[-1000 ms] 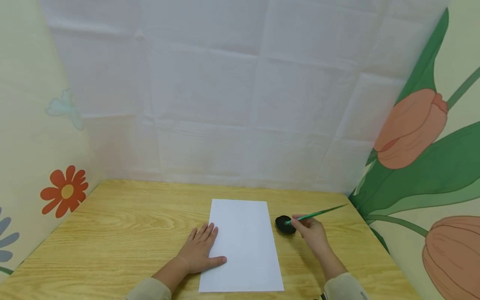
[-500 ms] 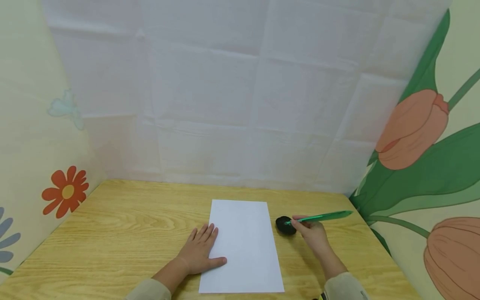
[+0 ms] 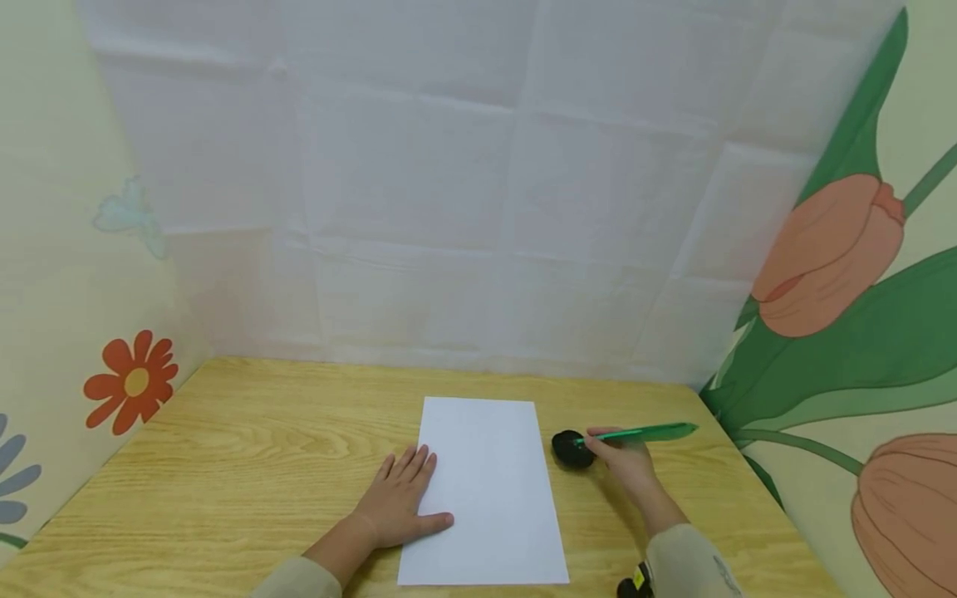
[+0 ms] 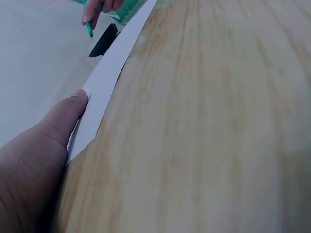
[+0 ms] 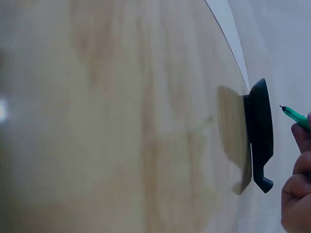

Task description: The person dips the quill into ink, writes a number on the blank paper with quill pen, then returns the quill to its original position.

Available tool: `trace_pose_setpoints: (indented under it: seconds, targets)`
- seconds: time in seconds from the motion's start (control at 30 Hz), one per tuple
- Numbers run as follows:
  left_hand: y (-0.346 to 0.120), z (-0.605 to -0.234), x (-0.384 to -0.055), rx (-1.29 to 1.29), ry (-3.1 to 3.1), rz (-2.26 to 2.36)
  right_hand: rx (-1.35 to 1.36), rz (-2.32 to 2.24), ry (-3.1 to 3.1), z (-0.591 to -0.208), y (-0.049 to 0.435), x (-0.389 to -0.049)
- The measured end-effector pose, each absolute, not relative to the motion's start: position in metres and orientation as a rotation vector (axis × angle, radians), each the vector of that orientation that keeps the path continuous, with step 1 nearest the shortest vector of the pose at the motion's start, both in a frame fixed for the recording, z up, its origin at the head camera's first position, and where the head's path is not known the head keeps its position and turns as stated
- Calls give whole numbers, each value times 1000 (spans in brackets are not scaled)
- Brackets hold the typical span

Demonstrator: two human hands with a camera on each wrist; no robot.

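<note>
My left hand [image 3: 396, 502] lies on the left edge of a white sheet of paper [image 3: 486, 490], fingers spread and thumb pressing the sheet. The left wrist view shows the thumb [image 4: 65, 114] on the paper's edge. My right hand [image 3: 628, 465] pinches a green quill pen [image 3: 650, 432], whose broad, feather-shaped end points right. Below the pen's dark tip is a small black dish [image 3: 571, 453], right of the paper. From the right wrist, the tip of the pen [image 5: 295, 117] appears a little above the dish [image 5: 261, 126], apart from it. What the dish contains is hidden.
The wood-grain table [image 3: 299, 440] carries the paper and dish. A white cloth [image 3: 449, 208] hangs behind it. Flower-printed walls stand left and right. A black device with a yellow mark [image 3: 637, 580] sits at the right sleeve's cuff.
The quill pen has turned, so its thin edge has given way to its broad green face. My right hand has shifted very slightly. The left hand and paper hold their place.
</note>
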State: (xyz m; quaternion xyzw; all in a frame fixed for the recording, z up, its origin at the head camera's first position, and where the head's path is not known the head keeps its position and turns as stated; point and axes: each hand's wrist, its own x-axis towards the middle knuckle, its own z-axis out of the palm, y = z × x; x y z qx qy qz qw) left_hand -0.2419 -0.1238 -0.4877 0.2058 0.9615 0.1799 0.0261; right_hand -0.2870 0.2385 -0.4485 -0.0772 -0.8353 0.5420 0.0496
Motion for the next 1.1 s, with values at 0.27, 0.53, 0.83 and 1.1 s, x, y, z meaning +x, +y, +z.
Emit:
trace_pose_setpoints:
  seconds: [0.27,0.53,0.83,1.1]
  targets:
    - [-122,-485,-240,639,2966,569,-237,1617,-2580,-454,241,-292]
    - [-121,-483,-239,635,2956,558,-215,1487,-2661,-456,242,-295]
    - [-119,-480,-237,604,2957,510,-189,1437,-2694,-460,242,-294]
    - [-118,-481,-238,599,2961,505,-208,1519,-2630,-453,236,-292]
